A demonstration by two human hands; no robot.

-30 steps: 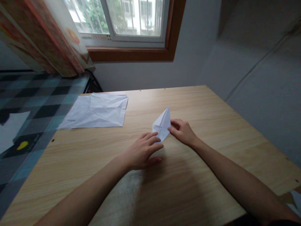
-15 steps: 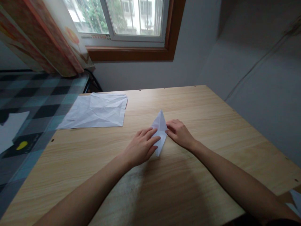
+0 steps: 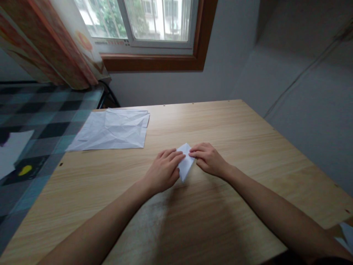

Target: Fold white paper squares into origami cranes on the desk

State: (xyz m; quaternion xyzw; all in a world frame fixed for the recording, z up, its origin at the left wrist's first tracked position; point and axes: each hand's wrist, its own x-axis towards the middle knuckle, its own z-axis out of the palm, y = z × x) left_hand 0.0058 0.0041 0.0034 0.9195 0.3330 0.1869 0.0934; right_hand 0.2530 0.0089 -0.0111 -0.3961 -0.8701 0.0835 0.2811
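A small folded piece of white paper (image 3: 185,168), roughly diamond-shaped with a point toward me, lies on the wooden table between my hands. My left hand (image 3: 165,167) grips its left side, fingertips on top and the thumb at the lower left edge. From the right, my right hand (image 3: 208,158) has its fingers closed at the upper right edge, the fingertips pressed on the paper. Fingers cover both side corners of the paper, and the undersides of the hands are hidden.
Creased white sheets (image 3: 118,129) lie at the table's (image 3: 242,147) back left. Left of it is a surface with a checked cloth (image 3: 52,130), carrying a white paper (image 3: 13,151) and a dark item with a yellow spot (image 3: 25,170). A window and a curtain (image 3: 68,44) are behind.
The paper's tall upper point has come down, so the piece is shorter. My right fingers have moved slightly left onto the paper. My left hand has shifted only slightly.
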